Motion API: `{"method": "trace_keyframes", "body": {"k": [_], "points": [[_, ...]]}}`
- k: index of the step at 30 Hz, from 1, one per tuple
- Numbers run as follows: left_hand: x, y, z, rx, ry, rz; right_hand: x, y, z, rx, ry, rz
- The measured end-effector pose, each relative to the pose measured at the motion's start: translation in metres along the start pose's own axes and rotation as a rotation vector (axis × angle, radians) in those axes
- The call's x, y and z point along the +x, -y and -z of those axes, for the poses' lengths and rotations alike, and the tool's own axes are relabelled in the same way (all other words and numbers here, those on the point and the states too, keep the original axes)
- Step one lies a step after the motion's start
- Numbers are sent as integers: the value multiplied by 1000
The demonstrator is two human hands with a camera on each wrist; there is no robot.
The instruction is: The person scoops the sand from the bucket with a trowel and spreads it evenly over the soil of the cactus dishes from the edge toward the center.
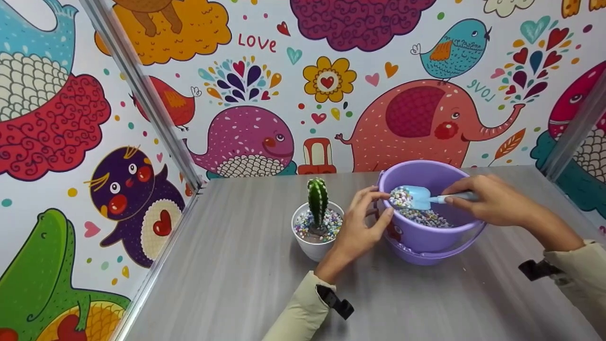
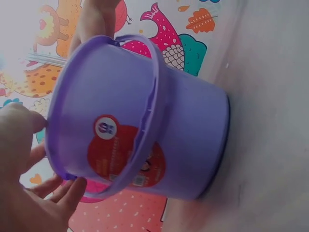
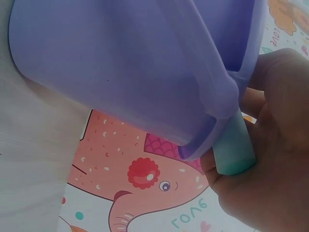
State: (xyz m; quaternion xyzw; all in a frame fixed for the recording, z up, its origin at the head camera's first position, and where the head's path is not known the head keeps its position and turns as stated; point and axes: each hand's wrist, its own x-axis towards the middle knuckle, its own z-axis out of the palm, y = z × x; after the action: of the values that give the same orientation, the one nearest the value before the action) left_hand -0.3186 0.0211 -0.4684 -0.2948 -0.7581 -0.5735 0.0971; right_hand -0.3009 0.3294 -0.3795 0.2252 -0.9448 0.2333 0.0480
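My right hand (image 1: pixel 492 196) grips the handle of a small light blue shovel (image 1: pixel 419 196). Its blade carries colourful pebbles (image 1: pixel 401 197) over the left part of a purple bucket (image 1: pixel 435 239). In the right wrist view, the handle's end (image 3: pixel 234 150) shows under the fingers beside the bucket's rim. More pebbles (image 1: pixel 428 218) lie inside the bucket. My left hand (image 1: pixel 362 225) is at the bucket's left rim, fingers fairly straight and spread. In the left wrist view, its fingertips (image 2: pixel 75 188) touch the rim near the handle joint.
A potted cactus (image 1: pixel 317 201) in a white pot (image 1: pixel 312 248), topped with coloured pebbles, stands just left of my left hand. The bucket's handle (image 1: pixel 454 251) hangs down at its front. A grey wood-grain table (image 1: pixel 232 265) meets cartoon-patterned walls (image 1: pixel 326 28) at the back and sides.
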Motion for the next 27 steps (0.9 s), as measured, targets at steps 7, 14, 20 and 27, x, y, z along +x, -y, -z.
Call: {"method": "trace_keyframes", "body": {"k": [7, 14, 20, 27], "points": [[1, -11, 4, 85, -17, -32, -1, -1, 1, 12, -10, 1], [1, -30, 19, 184, -50, -109, -1, 2, 5, 12, -27, -15], [1, -49, 37, 202, -91, -213, 0, 6, 5, 18, -77, -8], [-1, -68, 61, 155, -139, -267, 3, 14, 8, 15, -91, -21]]}}
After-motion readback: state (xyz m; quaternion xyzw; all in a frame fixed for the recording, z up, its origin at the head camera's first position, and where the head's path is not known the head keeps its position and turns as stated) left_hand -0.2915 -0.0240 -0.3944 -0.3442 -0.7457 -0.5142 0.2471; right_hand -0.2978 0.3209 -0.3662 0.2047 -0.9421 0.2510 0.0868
